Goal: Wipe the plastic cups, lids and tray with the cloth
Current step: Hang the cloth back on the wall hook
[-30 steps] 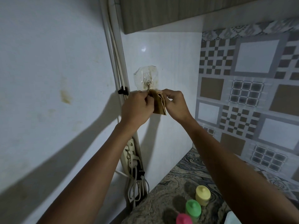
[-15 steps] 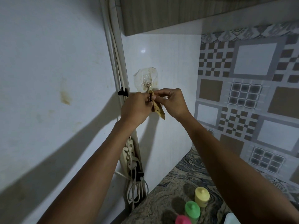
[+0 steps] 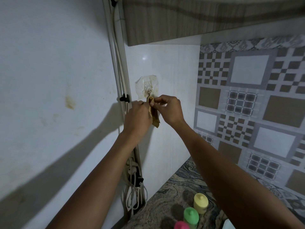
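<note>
Yellow-brown folded cloth [image 3: 154, 114]: head view; it hangs against the white wall tile, its top corner at the small metal hook on a clear adhesive pad [image 3: 149, 92], well above the worktop.
Left hand [image 3: 137, 117]: grip clamped on the cloth's left edge; fingertips are mostly hidden behind the knuckles.
Right hand [image 3: 170, 109]: grip pinched together on the cloth's top corner, thumb and forefinger just under the hook.
Step in hand: working the cloth's corner at the hook; whether it is going on or coming off, I cannot tell.
Doing it well: move the corner up and over the hook's tip, not straight outward. The pad looks wrinkled and may peel. The left hand should carry the cloth's weight.
Cups: yellow lidded plastic cup [image 3: 200, 204], green lidded plastic cup [image 3: 191, 215] and pink lidded plastic cup [image 3: 181, 226] stand close together on the grey marbled worktop [image 3: 166, 194], well apart from the cloth.
Tray: not in view.
Around: white power strip with plugs and cables [image 3: 132, 171] in the wall corner beneath the left forearm; wood-grain cabinet [image 3: 198, 17] overhead; patterned grey-brown tiles [image 3: 247, 100] to the right.
In the way: nothing sits between hands and hook; a damp cloth should be kept off the sockets below.
</note>
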